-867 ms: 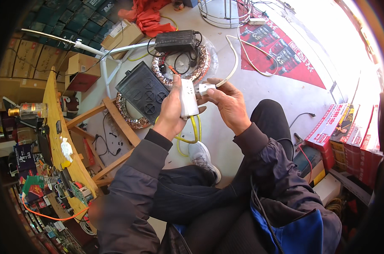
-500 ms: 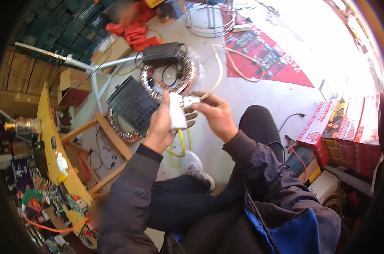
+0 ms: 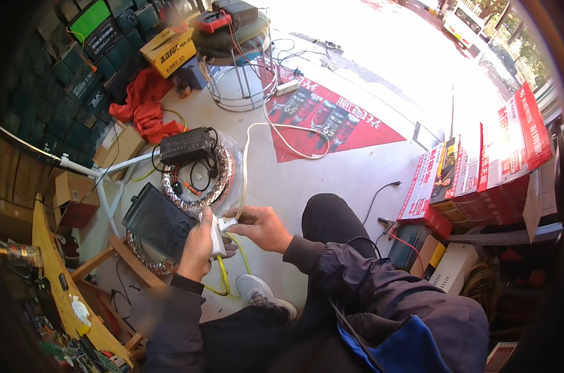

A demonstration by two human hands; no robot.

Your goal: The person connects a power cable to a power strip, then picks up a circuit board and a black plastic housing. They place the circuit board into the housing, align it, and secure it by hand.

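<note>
My left hand point(image 3: 197, 250) is closed around a white power strip point(image 3: 218, 244), held above the floor over my lap's far side. A yellow cord point(image 3: 223, 277) hangs from the strip's lower end. My right hand point(image 3: 266, 229) pinches a white plug point(image 3: 228, 222) against the strip's side; its prongs do not show, and how deep they sit I cannot tell. From the plug a white cable point(image 3: 244, 177) runs away across the floor in a loop. Just beyond my left hand lie a black plastic cover point(image 3: 154, 217) and a black power adapter point(image 3: 186, 145) on a wrapped coil point(image 3: 170, 186).
A wooden frame point(image 3: 136, 264) and a cluttered yellow bench edge point(image 3: 58, 273) stand at the left. Red cartons point(image 3: 474, 180) are stacked at the right. Farther off are a round stool point(image 3: 232, 43), red cloth point(image 3: 146, 105) and stacked dark batteries point(image 3: 89, 81).
The plug has moved up against the power strip; its prongs, visible before, are now out of sight. The view has shifted, so my hands appear lower and farther left.
</note>
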